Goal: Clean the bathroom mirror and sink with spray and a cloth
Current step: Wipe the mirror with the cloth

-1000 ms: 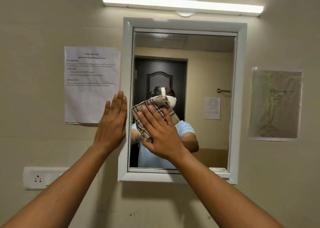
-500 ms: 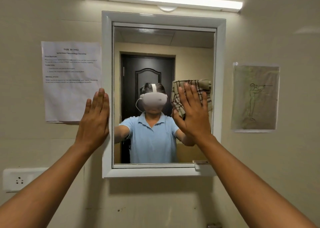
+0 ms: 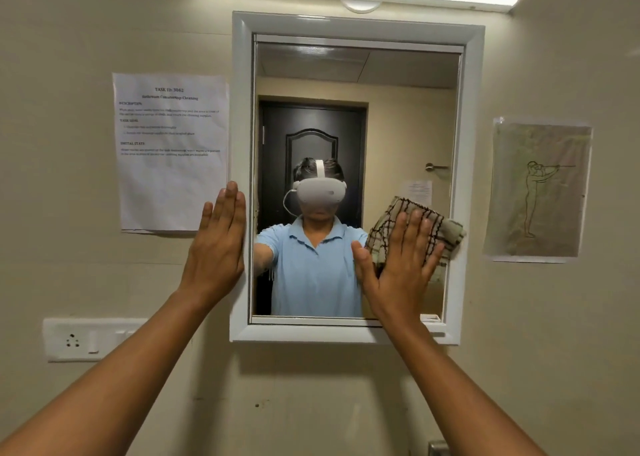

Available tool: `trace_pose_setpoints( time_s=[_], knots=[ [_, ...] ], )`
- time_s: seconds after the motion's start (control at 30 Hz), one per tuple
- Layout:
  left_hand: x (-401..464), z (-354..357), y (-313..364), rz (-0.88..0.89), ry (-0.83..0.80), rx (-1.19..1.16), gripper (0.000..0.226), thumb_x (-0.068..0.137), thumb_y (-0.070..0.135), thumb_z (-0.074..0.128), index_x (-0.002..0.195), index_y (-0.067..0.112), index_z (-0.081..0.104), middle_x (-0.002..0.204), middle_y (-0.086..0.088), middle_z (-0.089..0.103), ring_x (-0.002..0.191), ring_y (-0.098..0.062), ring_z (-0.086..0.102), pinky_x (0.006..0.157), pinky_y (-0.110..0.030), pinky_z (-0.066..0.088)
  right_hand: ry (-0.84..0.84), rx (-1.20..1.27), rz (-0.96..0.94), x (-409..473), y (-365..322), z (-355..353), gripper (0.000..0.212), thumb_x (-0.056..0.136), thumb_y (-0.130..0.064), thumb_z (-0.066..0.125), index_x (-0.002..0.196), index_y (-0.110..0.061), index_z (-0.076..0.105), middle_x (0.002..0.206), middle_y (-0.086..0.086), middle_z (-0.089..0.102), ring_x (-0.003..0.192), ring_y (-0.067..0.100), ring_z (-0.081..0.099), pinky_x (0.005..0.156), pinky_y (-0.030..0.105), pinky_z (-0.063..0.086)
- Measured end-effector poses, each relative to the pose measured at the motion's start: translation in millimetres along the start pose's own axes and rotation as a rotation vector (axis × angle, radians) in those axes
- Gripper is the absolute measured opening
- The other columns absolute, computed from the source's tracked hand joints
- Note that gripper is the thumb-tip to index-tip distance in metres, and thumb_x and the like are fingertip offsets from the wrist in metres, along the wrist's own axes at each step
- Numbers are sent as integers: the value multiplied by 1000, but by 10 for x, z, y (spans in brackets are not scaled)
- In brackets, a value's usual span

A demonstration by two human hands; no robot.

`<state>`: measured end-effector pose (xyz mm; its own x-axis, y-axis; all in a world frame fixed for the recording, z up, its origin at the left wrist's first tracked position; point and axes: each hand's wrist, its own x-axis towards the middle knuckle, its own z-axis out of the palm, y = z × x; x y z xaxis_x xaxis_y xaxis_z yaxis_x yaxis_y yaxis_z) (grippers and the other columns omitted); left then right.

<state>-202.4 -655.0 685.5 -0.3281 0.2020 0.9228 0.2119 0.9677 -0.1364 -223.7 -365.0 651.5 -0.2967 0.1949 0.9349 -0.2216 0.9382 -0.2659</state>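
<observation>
Head view: right hand (image 3: 398, 265) fingers straight, pressing cloth (image 3: 415, 230) on mirror (image 3: 346, 74); left hand (image 3: 216, 247) flat on frame (image 3: 242, 109).

Printed sheet (image 3: 171, 150) on wall, just above and left of left hand (image 3: 216, 247): heading "TASK ID: 3062"; subheads "DESCRIPTION", "TASK GOAL", "INITIAL STATE"; body lines too blurred. Small note (image 3: 418, 192) reflected above right hand (image 3: 398, 268): unreadable.

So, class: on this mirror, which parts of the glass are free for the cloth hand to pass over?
Free: the upper glass between the mirror frame sides, and the lower-left glass beside the left hand. Crowded: the lower-right corner, where the right hand presses the cloth near the frame.
</observation>
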Motion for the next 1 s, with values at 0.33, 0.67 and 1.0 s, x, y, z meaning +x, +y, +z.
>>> trace_pose_setpoints(
  time_s=[0.33,0.67,1.0],
  knots=[
    [-108,-27,11,28,-27,-51,66,98,29,27,154,0,8,163,-21,7,152,-34,7,122,-52,18,-45,38,-279,134,-965,205,83,94,-50,41,159,-17,1,167,7,-5,154,25,-6,122,56,-1],
    [-198,30,-50,59,8,-140,65,97,6,38,154,0,9,164,-20,5,153,-28,4,124,-48,12,-71,86,-468,259,-1640,294,71,99,-52,24,159,-15,9,167,7,3,154,23,-3,123,53,-3],
    [-333,39,-81,74,-46,-108,68,94,9,34,155,0,4,164,-19,0,153,-28,0,124,-49,12,-147,-1,-609,-349,-1281,338,77,94,-45,40,159,-15,11,167,5,1,154,21,-2,123,49,-6]
  ],
)
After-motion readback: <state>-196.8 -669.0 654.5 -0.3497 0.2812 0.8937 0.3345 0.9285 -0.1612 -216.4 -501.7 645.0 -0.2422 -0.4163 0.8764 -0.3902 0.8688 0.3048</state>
